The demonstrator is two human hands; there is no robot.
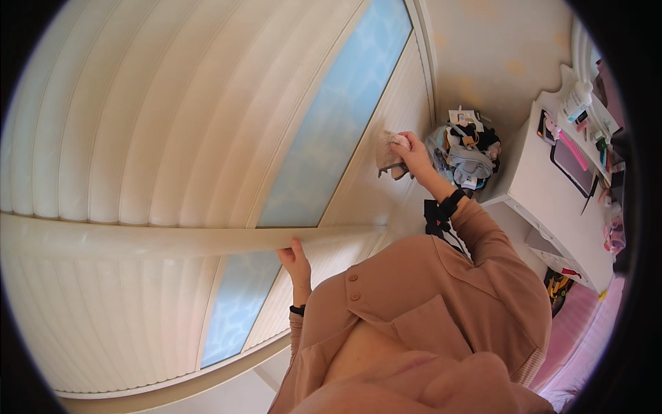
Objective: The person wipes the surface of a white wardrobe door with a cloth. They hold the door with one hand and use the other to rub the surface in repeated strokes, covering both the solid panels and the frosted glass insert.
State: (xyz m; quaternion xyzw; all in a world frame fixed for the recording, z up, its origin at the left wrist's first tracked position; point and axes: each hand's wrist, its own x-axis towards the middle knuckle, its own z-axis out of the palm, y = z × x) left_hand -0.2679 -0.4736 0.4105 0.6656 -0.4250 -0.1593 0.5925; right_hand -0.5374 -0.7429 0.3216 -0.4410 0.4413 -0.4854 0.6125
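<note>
In my right hand (414, 155) is a bunched beige cloth (389, 150) with a dark trim. The cloth is close to the lower part of the ribbed cream door panel (201, 119); whether it touches the surface I cannot tell. My left hand (296, 264) grips the edge of the long pale door stile (155, 240), with some fingers hidden. A light-blue patterned inset (336, 119) crosses the panel beyond the stile. On the nearer side lies another ribbed panel (124, 310) with a matching blue inset (238, 310).
Beyond my right hand is a heaped pile of bags and fabric items (468, 150). A white dressing table (538, 178) at the right bears a tablet-like device (573, 168), a pink comb (573, 150) and a white bottle (576, 101). Pink bedding (574, 326) lies at the lower right.
</note>
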